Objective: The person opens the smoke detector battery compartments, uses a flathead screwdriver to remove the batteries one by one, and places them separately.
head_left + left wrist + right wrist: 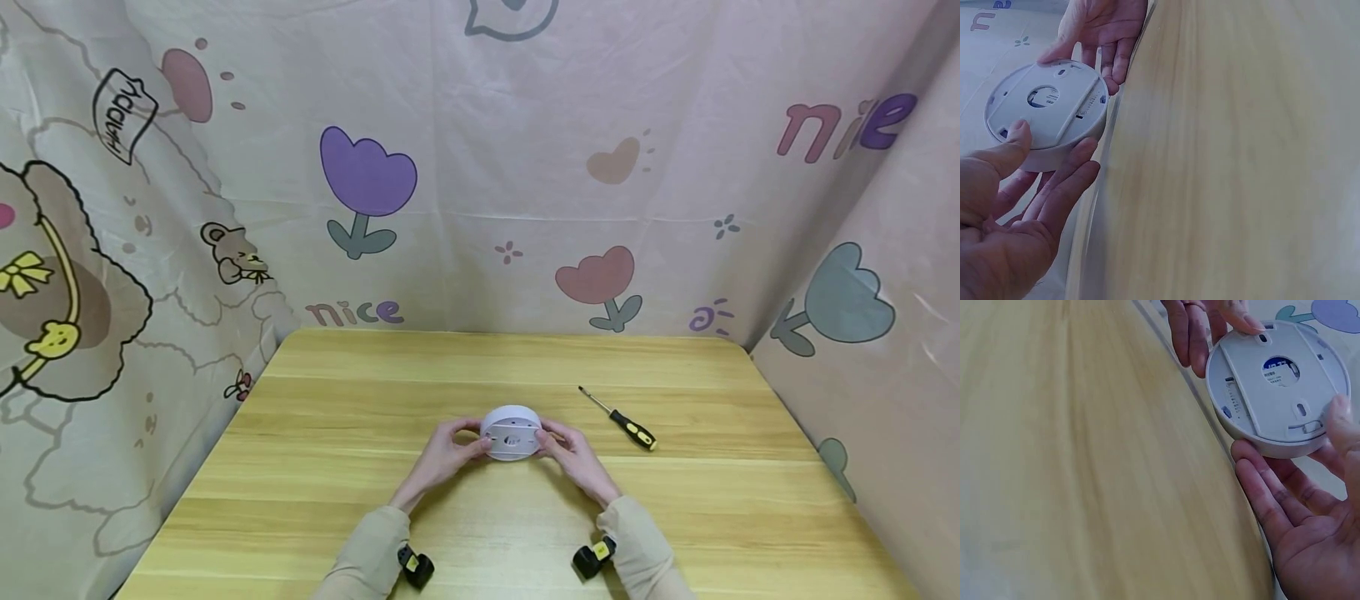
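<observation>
A white round device [511,430] sits between the two hands, tilted so its flat plate and round opening [1281,371] face the person. The left hand [444,457] grips it at about 9 o'clock: in the left wrist view its thumb [1020,136] presses the plate near the edge while the fingers [1063,194], only slightly bent, support the rim. The right hand [576,458] grips at about 3 o'clock, its thumb [1340,419] on the plate's edge and fingers under the rim; both grips are just wide enough for the device's thickness. At 3 o'clock from the device, a black-and-yellow screwdriver [619,419] lies on the wooden surface [495,533], tip toward 10 o'clock. A printed curtain [480,167] hangs at 12 o'clock.
</observation>
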A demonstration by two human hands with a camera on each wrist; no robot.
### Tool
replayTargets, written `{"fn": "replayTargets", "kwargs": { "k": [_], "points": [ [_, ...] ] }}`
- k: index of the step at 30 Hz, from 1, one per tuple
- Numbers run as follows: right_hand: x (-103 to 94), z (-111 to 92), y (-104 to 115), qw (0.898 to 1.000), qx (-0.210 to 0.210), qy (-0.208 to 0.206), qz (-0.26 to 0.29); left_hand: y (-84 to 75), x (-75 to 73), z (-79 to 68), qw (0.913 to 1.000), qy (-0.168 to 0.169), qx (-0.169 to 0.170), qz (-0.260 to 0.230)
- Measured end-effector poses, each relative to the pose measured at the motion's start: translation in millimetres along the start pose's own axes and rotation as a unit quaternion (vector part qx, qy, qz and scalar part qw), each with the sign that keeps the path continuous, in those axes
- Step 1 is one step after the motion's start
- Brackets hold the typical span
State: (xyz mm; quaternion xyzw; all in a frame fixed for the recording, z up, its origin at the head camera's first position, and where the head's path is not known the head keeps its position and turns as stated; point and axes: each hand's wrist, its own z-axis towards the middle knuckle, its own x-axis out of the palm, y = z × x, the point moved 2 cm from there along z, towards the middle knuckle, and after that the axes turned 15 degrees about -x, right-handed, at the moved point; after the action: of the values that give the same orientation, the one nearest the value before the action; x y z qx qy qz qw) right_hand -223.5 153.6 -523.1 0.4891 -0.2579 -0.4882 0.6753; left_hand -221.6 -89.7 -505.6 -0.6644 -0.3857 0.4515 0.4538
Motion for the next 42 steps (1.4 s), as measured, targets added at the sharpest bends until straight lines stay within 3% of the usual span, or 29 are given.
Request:
{"fn": "replayTargets", "kwargs": {
  "k": [10, 21, 31, 42],
  "points": [
    [1.7, 0.6, 0.5, 1.000, 0.006, 0.000, -0.007, 0.1, -1.4, 0.5, 0.9993, -0.031, -0.007, 0.021],
    [2.9, 0.9, -0.8, 0.999, 0.023, -0.002, -0.034, 1.0, -0.4, 1.4, 0.9985, -0.047, -0.025, 0.010],
    [3.6, 2.2, -0.4, 0.998, 0.044, -0.020, -0.043, -1.7, -1.2, -0.4, 0.9987, -0.038, -0.031, -0.010],
    [5.3, 3.4, 0.9, 0.995, 0.061, -0.051, -0.064, 0.2, -0.8, 0.9, 0.9979, -0.047, -0.042, 0.013]
  ]
}}
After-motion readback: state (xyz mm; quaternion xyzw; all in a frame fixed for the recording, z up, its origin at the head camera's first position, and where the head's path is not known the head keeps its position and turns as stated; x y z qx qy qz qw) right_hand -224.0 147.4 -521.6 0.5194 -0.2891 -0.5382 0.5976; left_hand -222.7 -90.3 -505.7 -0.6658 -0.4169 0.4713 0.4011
